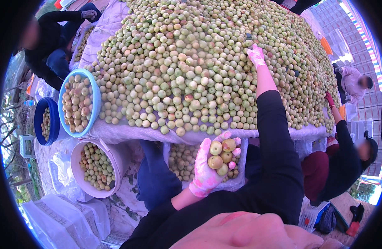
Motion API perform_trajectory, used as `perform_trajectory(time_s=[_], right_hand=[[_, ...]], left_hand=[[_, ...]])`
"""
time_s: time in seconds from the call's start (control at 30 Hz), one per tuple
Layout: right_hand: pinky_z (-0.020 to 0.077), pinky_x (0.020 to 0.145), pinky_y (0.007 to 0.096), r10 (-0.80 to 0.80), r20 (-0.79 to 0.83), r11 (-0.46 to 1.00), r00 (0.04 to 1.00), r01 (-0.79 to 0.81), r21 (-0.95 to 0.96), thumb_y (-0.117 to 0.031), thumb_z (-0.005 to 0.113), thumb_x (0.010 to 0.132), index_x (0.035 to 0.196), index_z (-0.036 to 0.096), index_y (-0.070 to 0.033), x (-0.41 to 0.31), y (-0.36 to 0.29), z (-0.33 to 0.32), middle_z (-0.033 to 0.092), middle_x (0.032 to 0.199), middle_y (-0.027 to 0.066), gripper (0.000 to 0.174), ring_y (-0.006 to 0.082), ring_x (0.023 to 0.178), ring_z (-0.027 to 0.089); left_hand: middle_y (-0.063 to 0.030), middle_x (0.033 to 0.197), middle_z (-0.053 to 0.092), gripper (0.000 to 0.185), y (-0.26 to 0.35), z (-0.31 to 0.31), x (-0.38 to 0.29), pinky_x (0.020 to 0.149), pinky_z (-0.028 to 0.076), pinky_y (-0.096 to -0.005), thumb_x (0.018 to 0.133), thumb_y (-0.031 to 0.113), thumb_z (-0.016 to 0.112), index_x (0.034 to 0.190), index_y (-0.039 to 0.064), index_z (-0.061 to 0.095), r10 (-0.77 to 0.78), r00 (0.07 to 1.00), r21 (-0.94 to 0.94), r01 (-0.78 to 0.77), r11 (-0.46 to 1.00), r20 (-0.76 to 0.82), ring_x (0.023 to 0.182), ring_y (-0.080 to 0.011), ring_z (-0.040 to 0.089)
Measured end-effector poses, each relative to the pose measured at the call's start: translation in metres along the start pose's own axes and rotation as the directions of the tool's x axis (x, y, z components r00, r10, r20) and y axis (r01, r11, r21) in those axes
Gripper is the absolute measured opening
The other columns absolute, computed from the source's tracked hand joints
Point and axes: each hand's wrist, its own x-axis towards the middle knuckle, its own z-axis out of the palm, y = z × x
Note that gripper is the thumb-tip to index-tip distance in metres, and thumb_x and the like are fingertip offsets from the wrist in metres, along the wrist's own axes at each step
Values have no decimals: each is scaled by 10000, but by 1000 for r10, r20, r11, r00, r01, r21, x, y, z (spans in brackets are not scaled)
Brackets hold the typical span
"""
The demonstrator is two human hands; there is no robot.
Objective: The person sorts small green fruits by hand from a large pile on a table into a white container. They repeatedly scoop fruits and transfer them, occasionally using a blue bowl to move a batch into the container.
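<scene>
My left hand [201, 178], in a white glove with a pink pattern, is palm up before me and cradles several round green-brown fruits [215, 162], which look like jujubes. Below it, between my knees, a lined crate [243, 162] holds more of the same fruit, partly hidden by the hand. My right hand [256, 56], gloved alike, reaches far out over a broad heap of pale green fruits [191, 74]. Its fingers are down among the fruits, and whether they grip one is too small to tell.
A light blue basin [97, 99], a dark blue bucket [55, 123] and a pale bucket [114, 174], all with fruit, stand left. Plastic-covered crates [63, 221] lie lower left. One person [49, 46] sits left; another [337, 168] reaches into the heap at right.
</scene>
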Motion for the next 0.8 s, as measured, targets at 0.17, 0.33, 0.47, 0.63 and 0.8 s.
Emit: perform_trajectory(time_s=[0.17, 0.33, 0.47, 0.63, 0.8], right_hand=[[510, 831, 330, -14, 280, 994, 960, -18, 110, -275, 651, 911, 1164, 632, -39, -8, -3, -5, 656, 1055, 72, 347, 171, 971, 608], [512, 772, 324, -17, 409, 763, 912, -252, 595, -284, 640, 898, 1114, 649, -63, -62, -4, -36, 653, 1011, 55, 310, 175, 892, 627], [501, 834, 343, -53, 284, 841, 957, -111, 530, -294, 623, 909, 1103, 647, -54, -99, -21, -52, 638, 1069, 100, 309, 226, 977, 618], [487, 895, 368, -160, 195, 987, 968, 159, 21, -313, 623, 904, 1097, 641, -42, -140, -33, -50, 625, 1123, 152, 333, 282, 1056, 605], [474, 790, 303, -148, 248, 983, 957, 171, -71, -264, 617, 917, 1112, 627, -43, -142, -48, -42, 622, 1008, 83, 295, 178, 908, 571]], left_hand=[[-172, 1310, 507, 623, 1, 0, 0, 714, 499, -322, 1016, 537, 310, 1429, 77, 388, 12, 1000, 13, -12, 1000, 19, 1021, -251, 532], [-154, 1328, 528, 595, 1, -2, -1, 730, 509, -312, 1026, 528, 325, 1403, 80, 426, 1, 997, -40, 2, 999, 79, 1065, -235, 571], [-148, 1332, 529, 592, 1, -3, -4, 739, 511, -312, 1025, 533, 324, 1398, 86, 432, -4, 997, -45, 8, 999, 81, 1067, -230, 570], [-142, 1335, 529, 586, 1, -5, -4, 753, 513, -314, 1022, 538, 326, 1393, 100, 440, 2, 996, -9, -1, 1000, 92, 1070, -229, 569], [-147, 1350, 521, 580, 2, -5, -3, 793, 519, -336, 1021, 532, 338, 1399, 103, 438, -8, 987, -87, 22, 996, 158, 1120, -246, 560]])
